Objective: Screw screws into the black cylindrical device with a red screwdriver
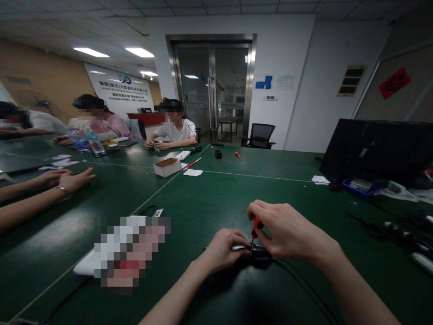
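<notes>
My right hand (pixel 287 228) grips a small red-and-black screwdriver (pixel 258 223), held nearly upright with its thin shaft pointing down. Under the shaft lies a small black corded device (pixel 261 253); whether the tip sits in a screw is too small to tell. My left hand (pixel 225 250) is closed on the left end of this device, where a pale strip shows between the fingers. A black cable (pixel 301 280) runs from the device's right side towards the front edge. My left fingers hide part of it.
Left of my hands lie a white power bank-like block (pixel 84 266) and a blurred-out item. Farther off are an open white box (pixel 168 167), another screwdriver (pixel 238 155) and a black cube (pixel 218 154). A monitor (pixel 375 153) and blue tray (pixel 360 187) stand right. A co-worker's hands (pixel 69 180) are left.
</notes>
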Motion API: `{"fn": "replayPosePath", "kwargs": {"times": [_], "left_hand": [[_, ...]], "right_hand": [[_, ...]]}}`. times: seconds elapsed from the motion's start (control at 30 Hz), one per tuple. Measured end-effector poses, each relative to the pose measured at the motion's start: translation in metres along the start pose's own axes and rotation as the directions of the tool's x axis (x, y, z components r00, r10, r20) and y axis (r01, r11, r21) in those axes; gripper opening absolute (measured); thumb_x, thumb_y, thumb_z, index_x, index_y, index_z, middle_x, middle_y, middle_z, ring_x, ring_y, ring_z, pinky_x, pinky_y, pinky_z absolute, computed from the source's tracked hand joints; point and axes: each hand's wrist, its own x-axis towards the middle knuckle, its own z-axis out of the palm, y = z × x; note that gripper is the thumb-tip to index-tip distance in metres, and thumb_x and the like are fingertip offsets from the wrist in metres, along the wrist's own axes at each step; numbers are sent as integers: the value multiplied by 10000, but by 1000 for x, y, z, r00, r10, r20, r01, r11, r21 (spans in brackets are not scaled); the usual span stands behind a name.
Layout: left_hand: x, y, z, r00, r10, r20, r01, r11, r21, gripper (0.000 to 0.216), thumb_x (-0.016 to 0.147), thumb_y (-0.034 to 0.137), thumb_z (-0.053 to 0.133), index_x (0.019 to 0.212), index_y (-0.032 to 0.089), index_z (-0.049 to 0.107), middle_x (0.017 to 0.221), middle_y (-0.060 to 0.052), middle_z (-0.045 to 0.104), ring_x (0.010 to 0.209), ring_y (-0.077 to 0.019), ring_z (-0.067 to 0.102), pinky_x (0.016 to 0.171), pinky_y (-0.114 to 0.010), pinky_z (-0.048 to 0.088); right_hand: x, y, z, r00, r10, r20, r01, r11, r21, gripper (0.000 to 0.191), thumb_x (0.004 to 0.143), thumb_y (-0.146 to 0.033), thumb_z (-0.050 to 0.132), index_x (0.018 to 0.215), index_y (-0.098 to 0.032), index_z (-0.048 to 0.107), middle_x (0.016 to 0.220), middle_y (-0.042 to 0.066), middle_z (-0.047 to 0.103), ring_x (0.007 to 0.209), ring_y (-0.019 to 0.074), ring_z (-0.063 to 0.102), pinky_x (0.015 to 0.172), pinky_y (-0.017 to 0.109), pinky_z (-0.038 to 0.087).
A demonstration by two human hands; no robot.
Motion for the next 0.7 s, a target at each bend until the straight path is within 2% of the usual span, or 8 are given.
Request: {"fn": "replayPosePath", "kwargs": {"times": [0.1,0.27,0.47,0.63,0.7], "left_hand": [[0,0,0,1000,-3,-8,3,1000,-5,142,889,239,706,948,223,834,1010,-46,772,915,-209,695,802,-259,503],[-1,-1,0,1000,9,-13,-9,1000,-29,137,883,199,711,942,216,833,1008,-49,766,932,-215,691,817,-264,504],[0,0,0,1000,20,-11,-21,999,-28,124,888,211,715,933,215,830,1016,-51,770,933,-218,694,825,-270,511],[0,0,-1,1000,26,-12,-26,1000,-15,132,895,218,714,951,216,834,1016,-51,773,910,-207,698,813,-255,497],[0,0,-1,1000,16,-17,-17,1000,-16,140,885,208,724,970,216,835,1007,-48,776,902,-202,700,802,-248,495]], "right_hand": [[1,0,1,1000,22,-10,-22,1000,-17,87,884,-167,579,968,-187,572,934,25,644,676,129,529,568,282,249],[6,0,3,997,58,-51,-62,994,-90,29,925,-220,629,941,-206,610,863,9,656,647,123,537,564,269,225],[8,-2,1,992,122,-37,-127,975,-181,228,945,-386,671,834,-195,620,757,23,658,631,150,563,560,283,197],[3,-1,1,998,29,-48,-31,998,-50,89,870,-233,656,895,-184,586,863,24,662,683,142,554,571,279,249],[2,1,1,1000,10,-29,-10,1000,-15,91,858,-166,617,939,-181,579,892,21,664,687,135,549,572,276,255]]}}
